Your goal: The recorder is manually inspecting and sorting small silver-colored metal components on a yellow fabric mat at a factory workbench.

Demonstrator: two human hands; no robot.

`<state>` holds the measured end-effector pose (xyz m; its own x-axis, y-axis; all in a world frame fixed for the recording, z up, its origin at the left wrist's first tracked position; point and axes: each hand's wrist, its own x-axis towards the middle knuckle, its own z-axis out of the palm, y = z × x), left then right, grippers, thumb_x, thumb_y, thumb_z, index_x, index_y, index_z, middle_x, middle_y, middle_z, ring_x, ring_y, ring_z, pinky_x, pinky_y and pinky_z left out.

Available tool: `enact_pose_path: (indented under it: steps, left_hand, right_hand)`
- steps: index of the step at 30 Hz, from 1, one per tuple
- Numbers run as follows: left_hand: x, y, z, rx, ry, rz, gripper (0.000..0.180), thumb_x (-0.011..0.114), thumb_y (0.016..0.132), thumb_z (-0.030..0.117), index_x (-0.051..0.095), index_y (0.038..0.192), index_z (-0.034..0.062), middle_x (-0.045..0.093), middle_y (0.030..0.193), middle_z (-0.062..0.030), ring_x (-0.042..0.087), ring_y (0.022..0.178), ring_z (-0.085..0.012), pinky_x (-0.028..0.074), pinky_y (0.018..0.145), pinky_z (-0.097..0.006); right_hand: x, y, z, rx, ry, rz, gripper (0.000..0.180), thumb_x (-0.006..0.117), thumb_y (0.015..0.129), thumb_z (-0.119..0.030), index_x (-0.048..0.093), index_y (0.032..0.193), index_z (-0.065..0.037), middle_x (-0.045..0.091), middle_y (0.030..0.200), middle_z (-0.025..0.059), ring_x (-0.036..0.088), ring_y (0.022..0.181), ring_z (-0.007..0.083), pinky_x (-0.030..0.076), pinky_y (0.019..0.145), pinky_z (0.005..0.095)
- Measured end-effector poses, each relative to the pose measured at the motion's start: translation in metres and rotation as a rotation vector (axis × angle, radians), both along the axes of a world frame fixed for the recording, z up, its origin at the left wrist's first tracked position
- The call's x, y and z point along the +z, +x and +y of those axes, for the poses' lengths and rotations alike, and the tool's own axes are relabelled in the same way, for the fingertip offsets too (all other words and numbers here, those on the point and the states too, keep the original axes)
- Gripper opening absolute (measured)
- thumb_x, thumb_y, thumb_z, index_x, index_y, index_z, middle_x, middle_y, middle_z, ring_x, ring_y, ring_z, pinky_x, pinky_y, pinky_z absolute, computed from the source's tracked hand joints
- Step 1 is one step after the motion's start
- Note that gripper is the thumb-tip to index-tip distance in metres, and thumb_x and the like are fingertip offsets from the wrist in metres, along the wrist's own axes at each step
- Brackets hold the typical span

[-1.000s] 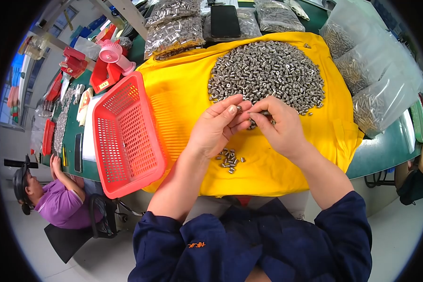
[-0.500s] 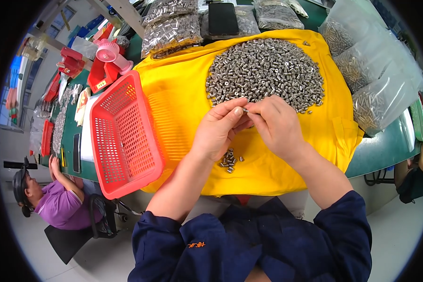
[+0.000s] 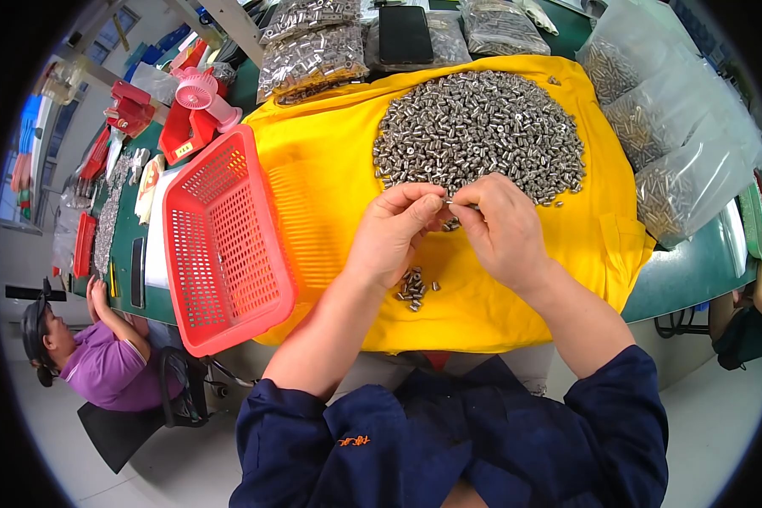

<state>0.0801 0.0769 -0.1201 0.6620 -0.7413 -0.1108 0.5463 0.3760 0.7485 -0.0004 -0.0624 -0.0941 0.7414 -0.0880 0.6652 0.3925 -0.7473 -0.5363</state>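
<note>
My left hand (image 3: 391, 233) and my right hand (image 3: 504, 227) meet above the yellow cloth (image 3: 330, 212), fingertips pinched close together. Between them is a small shiny metal part (image 3: 448, 202), mostly covered by the fingers. More metal pieces (image 3: 451, 224) show just below the fingertips, partly behind my left hand; whether they are held or lie on the cloth I cannot tell. Beyond the hands spreads a large pile of small metal cylinders (image 3: 483, 127), some with a visible hole in the end. A smaller heap of the same cylinders (image 3: 412, 288) lies nearer me, below my hands.
A red perforated basket (image 3: 233, 241) stands tilted on the left. Clear bags of metal parts (image 3: 665, 195) line the right side; more bags (image 3: 309, 72) and a black phone (image 3: 404, 35) are at the back. A pink fan (image 3: 196, 91) stands back left. A person in purple (image 3: 118, 364) sits at left.
My hands stay nearly in place. The fingertips have shifted slightly around the small metal part, and pieces below them now show. The heaps look the same.
</note>
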Motion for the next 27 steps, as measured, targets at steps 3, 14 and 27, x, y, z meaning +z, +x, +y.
enact_pose_path:
  steps: [3,14,27]
  left_hand:
    - [0.007,-0.003,-0.001,-0.001,0.056,-0.035,0.012,0.057,0.083,0.007,0.059,0.094,0.0029,0.061,0.085,-0.0068,0.059,0.076,-0.0153,0.048,0.071,-0.027]
    - [0.011,0.001,0.003,0.058,0.136,-0.345,0.011,0.059,0.081,0.002,0.062,0.091,-0.0006,0.063,0.083,-0.0056,0.059,0.075,-0.0116,0.048,0.071,-0.023]
    - [0.034,-0.022,0.055,-0.188,0.696,-1.135,0.01,0.062,0.071,0.006,0.06,0.08,0.0014,0.061,0.086,-0.0113,0.06,0.078,-0.0246,0.047,0.072,-0.032]
  right_hand:
    - [0.002,-0.002,-0.002,0.013,-0.012,0.019,0.012,0.058,0.073,-0.001,0.048,0.078,-0.005,0.053,0.073,0.009,0.051,0.068,0.0285,0.043,0.061,0.0366]
    - [0.007,-0.004,0.001,0.045,0.085,0.166,0.009,0.056,0.076,-0.003,0.048,0.079,-0.004,0.053,0.073,0.0108,0.051,0.07,0.0305,0.041,0.062,0.0393]
    - [0.011,-0.001,-0.014,-0.015,0.462,0.156,0.007,0.057,0.08,-0.007,0.051,0.081,-0.002,0.053,0.063,0.0057,0.046,0.05,0.0108,0.038,0.048,0.025]
